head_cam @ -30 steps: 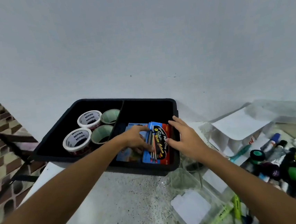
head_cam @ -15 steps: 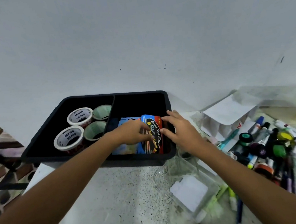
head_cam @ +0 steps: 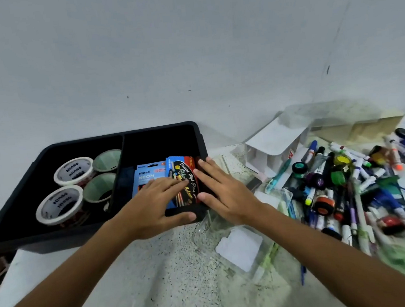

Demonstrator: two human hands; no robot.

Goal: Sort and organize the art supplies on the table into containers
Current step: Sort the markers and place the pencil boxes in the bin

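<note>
Both hands lie flat on a pack of coloured pencils [head_cam: 187, 182] that rests in the right compartment of a black tray [head_cam: 43, 233] at the desk's [head_cam: 159, 281] ten o'clock corner. The left hand [head_cam: 152, 207] covers the pack's near left part, fingers straight and pointing toward one o'clock, its grip wide and closed round nothing, thumb lying along the tray's near rim. The right hand [head_cam: 222, 191] sits just at three o'clock of the pack, fingers straight and spread toward eleven o'clock, pressing along the pack's right edge and the tray's right wall; its grip is wide too.

The pack is red and blue with a black oval panel bearing slanted yellow and white script and pictures of pencils. It overlaps a second, blue pack [head_cam: 148, 177] marked "Ninso NEON", which lies at its nine o'clock in the same compartment.

In the tray's left compartment stand four tape rolls: two white ones [head_cam: 74, 170] printed "Ninso" and two pale green ones [head_cam: 105, 160].

At five o'clock of the right hand a clear plastic box [head_cam: 232, 247] lies on the speckled desk. At three o'clock a heap of markers, pens and paint pots [head_cam: 343, 184] spreads across the desk, with a white cardboard divider [head_cam: 272, 144] beyond it against the wall.
</note>
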